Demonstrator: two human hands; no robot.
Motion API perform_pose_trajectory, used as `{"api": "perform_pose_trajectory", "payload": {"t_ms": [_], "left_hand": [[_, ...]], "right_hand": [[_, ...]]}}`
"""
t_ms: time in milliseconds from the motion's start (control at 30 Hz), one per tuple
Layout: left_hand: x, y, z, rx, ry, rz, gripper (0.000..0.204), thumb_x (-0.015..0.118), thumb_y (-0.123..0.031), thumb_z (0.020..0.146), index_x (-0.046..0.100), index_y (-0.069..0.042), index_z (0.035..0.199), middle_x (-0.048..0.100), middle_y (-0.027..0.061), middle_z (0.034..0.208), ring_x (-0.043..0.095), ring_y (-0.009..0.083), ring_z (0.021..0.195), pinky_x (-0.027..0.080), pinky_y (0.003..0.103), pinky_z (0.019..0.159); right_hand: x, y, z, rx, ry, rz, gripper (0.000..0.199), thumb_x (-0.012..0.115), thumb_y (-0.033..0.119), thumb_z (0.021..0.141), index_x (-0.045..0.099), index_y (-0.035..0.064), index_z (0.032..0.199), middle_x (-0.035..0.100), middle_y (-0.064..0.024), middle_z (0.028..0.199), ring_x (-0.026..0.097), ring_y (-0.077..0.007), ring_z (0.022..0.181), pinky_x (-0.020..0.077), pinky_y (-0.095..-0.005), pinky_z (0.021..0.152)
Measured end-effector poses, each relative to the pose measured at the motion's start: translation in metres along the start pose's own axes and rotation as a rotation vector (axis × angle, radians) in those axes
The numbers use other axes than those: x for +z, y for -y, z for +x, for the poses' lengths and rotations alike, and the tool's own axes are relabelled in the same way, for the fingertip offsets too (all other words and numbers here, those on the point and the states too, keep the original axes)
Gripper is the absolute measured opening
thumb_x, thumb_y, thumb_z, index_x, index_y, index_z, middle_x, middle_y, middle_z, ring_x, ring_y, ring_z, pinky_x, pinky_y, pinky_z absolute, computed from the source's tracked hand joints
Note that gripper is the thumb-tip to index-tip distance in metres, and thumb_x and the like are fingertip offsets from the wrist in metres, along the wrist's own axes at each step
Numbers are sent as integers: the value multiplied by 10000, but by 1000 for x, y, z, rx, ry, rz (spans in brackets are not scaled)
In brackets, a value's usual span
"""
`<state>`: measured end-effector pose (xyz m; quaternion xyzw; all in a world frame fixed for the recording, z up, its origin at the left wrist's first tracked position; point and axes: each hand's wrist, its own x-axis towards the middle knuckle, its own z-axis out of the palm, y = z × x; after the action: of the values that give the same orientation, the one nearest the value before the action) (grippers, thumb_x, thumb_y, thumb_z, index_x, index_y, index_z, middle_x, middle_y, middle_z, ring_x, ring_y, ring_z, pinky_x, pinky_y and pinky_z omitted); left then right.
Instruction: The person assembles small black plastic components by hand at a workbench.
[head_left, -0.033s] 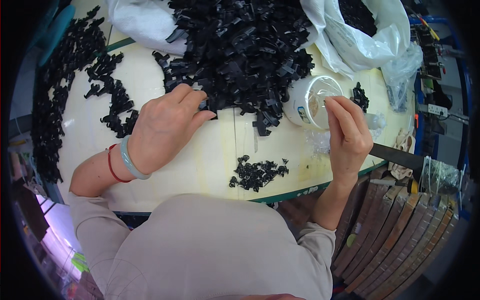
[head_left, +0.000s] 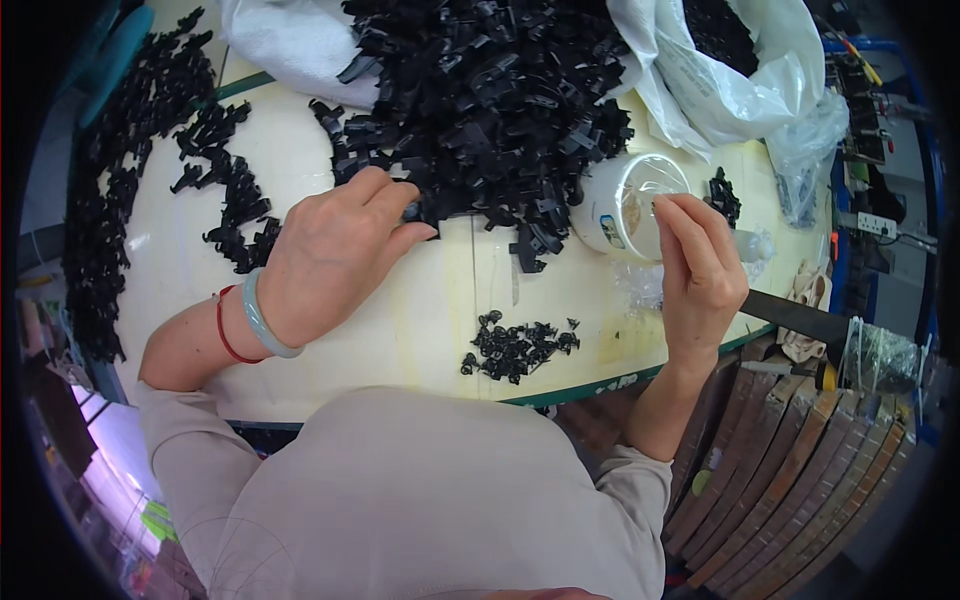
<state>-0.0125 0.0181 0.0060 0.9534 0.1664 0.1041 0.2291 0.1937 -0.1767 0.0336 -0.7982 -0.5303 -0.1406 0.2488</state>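
Observation:
A large heap of black plastic parts point(head_left: 490, 110) covers the far middle of the table. At its near left edge, my left hand point(head_left: 335, 235) is closed with thumb and forefinger about a black plastic part point(head_left: 425, 215), mostly hidden by the fingers. My right hand point(head_left: 700, 265) is pinched shut beside the mouth of a white tub point(head_left: 597, 205). Whatever sits between those fingertips is too small to make out. Clear film and some light brown contents show inside the tub. A small pile of tiny black pieces point(head_left: 520, 348) lies nearer me, between my two hands.
More black parts point(head_left: 238, 195) trail along the table's left side. White sacks point(head_left: 735, 95) stand at the far right, one holding black pieces. A small black cluster point(head_left: 722, 197) and clear plastic wrap point(head_left: 640, 288) lie near the tub. Brown slabs point(head_left: 790, 460) stand right of the table point(head_left: 400, 330).

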Motion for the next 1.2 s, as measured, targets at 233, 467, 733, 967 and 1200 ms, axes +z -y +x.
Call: {"api": "perform_pose_trajectory", "payload": {"t_ms": [233,467,733,967,1200], "left_hand": [[-19,4,3,40,53,-149,247,718,-171,742,600,-35,910,584,90,769,566,245,569,443,320,505],[-4,3,1,-97,81,-90,299,701,-183,768,564,-14,974,606,95,717,612,246,613,479,315,547],[-1,-4,1,-47,118,-168,277,663,-46,758,538,-17,1004,600,116,875,626,239,663,499,322,569],[2,-2,-1,-64,128,-255,296,610,48,740,558,6,1028,608,128,881,647,222,725,542,290,659],[-12,-7,6,-213,365,-855,204,563,14,834,576,23,1037,610,88,944,626,164,869,515,242,729]], "right_hand": [[-11,4,1,32,-12,97,200,649,-107,722,657,-23,904,637,-125,885,625,-216,768,496,-275,662],[-4,35,-28,242,-123,405,229,658,-145,688,667,-39,890,646,-147,861,625,-203,794,488,-262,714],[14,55,-56,579,-128,989,195,597,-134,761,652,-50,928,617,-140,966,550,-77,625,432,-174,514],[21,59,-59,586,-108,1097,175,587,-122,784,645,-60,937,608,-143,971,571,-95,640,474,-185,539],[19,69,-58,588,-109,1106,164,586,-125,786,633,-68,932,596,-169,974,638,-178,748,544,-234,621]]}}
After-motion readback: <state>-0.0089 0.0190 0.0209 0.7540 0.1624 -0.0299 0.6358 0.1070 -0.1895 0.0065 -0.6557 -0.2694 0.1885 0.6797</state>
